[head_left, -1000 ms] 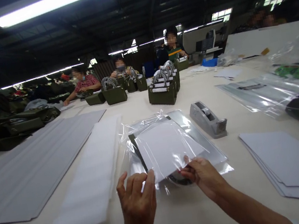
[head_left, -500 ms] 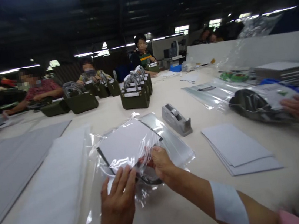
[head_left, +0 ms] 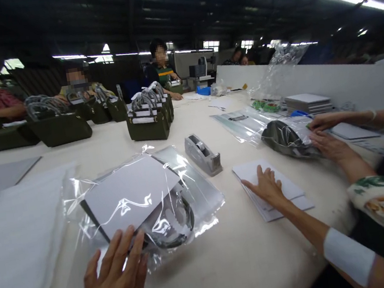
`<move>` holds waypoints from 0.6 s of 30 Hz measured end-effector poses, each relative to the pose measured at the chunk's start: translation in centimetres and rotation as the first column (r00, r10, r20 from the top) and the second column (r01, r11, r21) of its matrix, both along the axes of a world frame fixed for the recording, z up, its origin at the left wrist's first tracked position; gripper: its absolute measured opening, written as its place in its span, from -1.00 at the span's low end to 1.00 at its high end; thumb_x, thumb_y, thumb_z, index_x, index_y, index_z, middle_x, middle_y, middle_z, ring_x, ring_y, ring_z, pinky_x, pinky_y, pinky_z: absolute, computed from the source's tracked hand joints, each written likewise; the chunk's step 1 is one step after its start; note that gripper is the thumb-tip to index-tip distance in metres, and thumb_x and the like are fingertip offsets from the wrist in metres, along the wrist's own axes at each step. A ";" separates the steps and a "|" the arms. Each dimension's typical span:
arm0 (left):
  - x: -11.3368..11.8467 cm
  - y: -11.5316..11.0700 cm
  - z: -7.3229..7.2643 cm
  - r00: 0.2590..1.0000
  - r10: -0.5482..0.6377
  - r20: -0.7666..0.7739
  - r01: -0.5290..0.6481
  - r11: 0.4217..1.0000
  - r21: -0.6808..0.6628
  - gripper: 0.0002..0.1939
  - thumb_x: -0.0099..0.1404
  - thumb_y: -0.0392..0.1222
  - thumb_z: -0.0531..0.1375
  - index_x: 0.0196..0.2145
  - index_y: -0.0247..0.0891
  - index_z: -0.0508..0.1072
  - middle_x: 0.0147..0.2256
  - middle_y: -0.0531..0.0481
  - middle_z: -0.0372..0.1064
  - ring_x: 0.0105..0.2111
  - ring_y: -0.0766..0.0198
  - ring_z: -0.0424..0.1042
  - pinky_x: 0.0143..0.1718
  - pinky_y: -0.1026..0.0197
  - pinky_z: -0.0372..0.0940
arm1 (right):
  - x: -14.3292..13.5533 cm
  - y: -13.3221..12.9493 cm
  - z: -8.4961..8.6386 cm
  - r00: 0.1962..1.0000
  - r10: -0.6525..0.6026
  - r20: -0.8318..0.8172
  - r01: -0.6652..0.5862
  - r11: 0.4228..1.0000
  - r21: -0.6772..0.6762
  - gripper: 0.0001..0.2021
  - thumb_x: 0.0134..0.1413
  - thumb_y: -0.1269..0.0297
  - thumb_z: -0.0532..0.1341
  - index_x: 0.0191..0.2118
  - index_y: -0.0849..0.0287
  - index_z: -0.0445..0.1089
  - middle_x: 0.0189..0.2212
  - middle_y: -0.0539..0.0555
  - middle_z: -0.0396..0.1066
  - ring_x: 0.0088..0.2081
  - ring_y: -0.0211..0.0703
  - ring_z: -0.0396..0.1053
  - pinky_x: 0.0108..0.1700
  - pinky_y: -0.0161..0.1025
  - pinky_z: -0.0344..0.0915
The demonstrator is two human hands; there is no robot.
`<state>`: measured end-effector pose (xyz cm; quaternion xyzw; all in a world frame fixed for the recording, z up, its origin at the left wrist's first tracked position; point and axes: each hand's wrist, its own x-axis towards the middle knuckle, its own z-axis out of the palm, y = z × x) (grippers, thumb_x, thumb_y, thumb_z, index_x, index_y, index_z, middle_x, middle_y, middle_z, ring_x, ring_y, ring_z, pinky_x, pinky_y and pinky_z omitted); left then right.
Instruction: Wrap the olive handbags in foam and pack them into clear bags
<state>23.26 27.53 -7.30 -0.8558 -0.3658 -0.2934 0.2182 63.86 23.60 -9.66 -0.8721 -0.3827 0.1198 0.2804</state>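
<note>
In front of me lies a clear plastic bag (head_left: pixel 203 195). Inside it are a white card (head_left: pixel 131 196) and a dark item with a curved, wrapped handle (head_left: pixel 188 214). My left hand (head_left: pixel 114 278) rests on the bag's near edge, fingers stretched out. My right hand (head_left: pixel 266 185) is over a small stack of white cards (head_left: pixel 293 191) to the right, its fingers spread; it appears to touch the top card. Between the bag and the cards stands a grey tape dispenser (head_left: pixel 202 154).
A co-worker's hands (head_left: pixel 324 136) hold a dark bag in plastic (head_left: pixel 281 140) at the right. Dark green handbags (head_left: pixel 148 126) stand farther back. White sheets (head_left: pixel 35 234) cover the left side. Flat plastic bags (head_left: pixel 239 125) and stacked boards (head_left: pixel 308 102) lie at the back right.
My right hand has let go of the plastic bag and its handle and moved right to the white cards. My left hand stays on the bag. The view has turned right.
</note>
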 end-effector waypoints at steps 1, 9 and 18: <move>-0.1 0.0 -0.1 1.000 -0.003 -0.004 0.003 1.000 -0.004 -0.60 0.25 -0.18 0.03 0.05 -0.19 0.26 0.08 -0.11 0.20 0.07 0.04 0.19 0.10 -0.09 -0.04 | 1.0 0.9 -0.7 0.998 -0.039 0.047 0.042 0.997 -0.065 -0.09 -0.09 -0.13 0.09 0.24 0.40 -0.20 0.22 0.44 -0.35 0.23 0.27 -0.44 0.11 0.26 -0.41; -0.1 -0.3 0.4 0.999 0.005 -0.032 -0.005 1.000 0.009 -0.58 0.22 -0.17 0.06 0.05 -0.21 0.26 0.05 -0.16 0.24 0.04 0.02 0.24 0.10 -0.11 -0.03 | 2.5 5.8 -1.7 0.958 -0.025 0.285 0.123 0.936 -0.331 -0.43 0.07 -0.11 -0.01 -0.04 0.31 0.26 -0.02 0.34 0.18 0.09 0.18 0.04 0.02 0.19 -0.05; 0.6 -1.3 1.5 0.998 0.025 0.050 -0.028 0.998 0.063 -0.40 0.13 -0.15 0.18 0.12 -0.23 0.17 0.09 -0.24 0.17 0.03 -0.09 0.23 0.10 -0.25 -0.08 | 5.1 1.8 4.8 0.797 0.065 0.601 0.100 0.966 -0.238 -0.61 0.24 0.19 -0.13 -0.28 0.32 0.35 -0.48 0.18 0.34 -0.39 -0.11 0.32 -0.33 -0.18 0.19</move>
